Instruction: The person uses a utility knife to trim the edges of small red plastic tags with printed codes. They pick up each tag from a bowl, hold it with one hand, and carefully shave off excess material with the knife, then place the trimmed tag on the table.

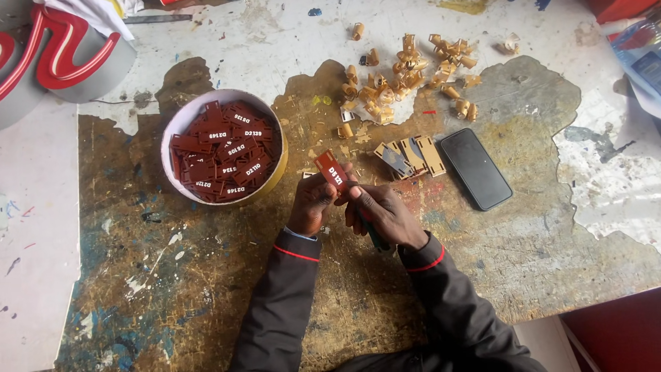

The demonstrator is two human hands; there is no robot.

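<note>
The left hand [313, 203] and the right hand [382, 213] meet over the table [206, 275], close in front of the person. The left hand pinches a small red tag [332, 170] by its lower end, so the tag sticks up and away from the fingers. The right hand is curled shut around something dark, maybe a tool; I cannot tell what it is. Its fingertips touch the tag's lower end too.

The tag looks thin, flat, stiff and very light, like plastic. It may be smooth and slip, so holding it by the edges near one end seems best.

Just left of the left hand sits a round tub [224, 146] full of more red tags. Just past the right hand lie some tan flat pieces [412, 157], and beside them a black phone [475, 168]. Farther off is a heap of curled tan scraps [406, 76].

Near both wrists the table is bare and rough, with room to move. The table edge is off to the right, beyond the right sleeve.
</note>
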